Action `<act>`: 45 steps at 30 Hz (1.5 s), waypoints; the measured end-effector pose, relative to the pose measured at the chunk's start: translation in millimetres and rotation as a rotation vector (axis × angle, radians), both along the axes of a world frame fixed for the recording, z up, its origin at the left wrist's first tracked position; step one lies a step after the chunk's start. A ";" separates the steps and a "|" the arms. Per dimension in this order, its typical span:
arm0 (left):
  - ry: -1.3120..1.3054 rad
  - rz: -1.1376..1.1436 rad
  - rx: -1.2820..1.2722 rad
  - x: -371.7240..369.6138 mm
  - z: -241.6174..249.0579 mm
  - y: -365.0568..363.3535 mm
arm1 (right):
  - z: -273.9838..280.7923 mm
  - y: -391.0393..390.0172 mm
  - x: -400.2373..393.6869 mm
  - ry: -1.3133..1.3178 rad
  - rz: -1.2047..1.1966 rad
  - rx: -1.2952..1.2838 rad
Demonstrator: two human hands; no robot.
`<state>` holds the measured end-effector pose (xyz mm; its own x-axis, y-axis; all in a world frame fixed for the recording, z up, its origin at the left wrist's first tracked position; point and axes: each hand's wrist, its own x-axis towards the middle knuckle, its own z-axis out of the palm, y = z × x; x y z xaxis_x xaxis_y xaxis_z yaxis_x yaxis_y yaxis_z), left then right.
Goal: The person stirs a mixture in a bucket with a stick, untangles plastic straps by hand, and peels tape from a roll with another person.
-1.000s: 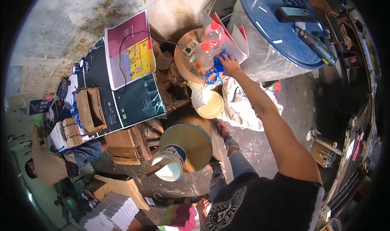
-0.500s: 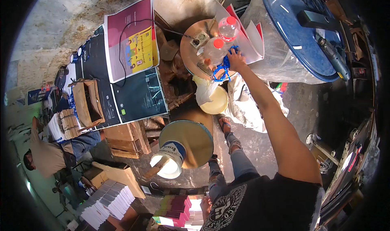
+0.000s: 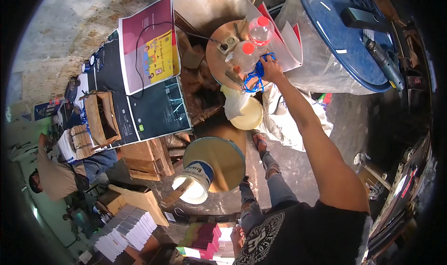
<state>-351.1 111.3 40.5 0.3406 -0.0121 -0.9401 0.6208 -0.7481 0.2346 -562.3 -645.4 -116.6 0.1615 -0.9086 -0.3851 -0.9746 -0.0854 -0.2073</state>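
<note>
My right hand (image 3: 271, 70) reaches to a round stool top (image 3: 219, 34), its fingers closed on a bundle of blue plastic string (image 3: 254, 81). Loops of the string hang over the stool's edge. Right beside the hand stand two clear plastic bottles with red caps, one nearer bottle (image 3: 245, 57) and one farther bottle (image 3: 260, 31). My left hand (image 3: 237, 237) hangs low by my leg, close to stacks of coloured booklets (image 3: 202, 239). It is small and partly hidden by my shirt, so its fingers do not show clearly.
A drum (image 3: 228, 160) carries a white glue tub (image 3: 193, 183) with a wooden stick. A cream bucket (image 3: 249, 116) stands below the stool. Printed sheets (image 3: 149, 55) cover a left table. A blue drum lid (image 3: 326, 37) holds tools. A co-worker (image 3: 58, 172) is far left.
My right hand has shifted very slightly at the blue string, its fingers now drawn together around it. The bottles and my left hand stay nearly where they were.
</note>
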 end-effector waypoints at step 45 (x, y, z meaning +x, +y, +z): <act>0.004 -0.254 -0.187 -4.1 -9.0 -15.3 | 57.9 64.2 -91.8 -0.623 -0.242 0.223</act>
<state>-355.3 95.9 31.4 0.3004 -0.2697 -0.9149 0.4205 -0.8235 0.3808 -654.1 -581.1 -58.7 0.2155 -0.8572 -0.4678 -0.6553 0.2283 -0.7201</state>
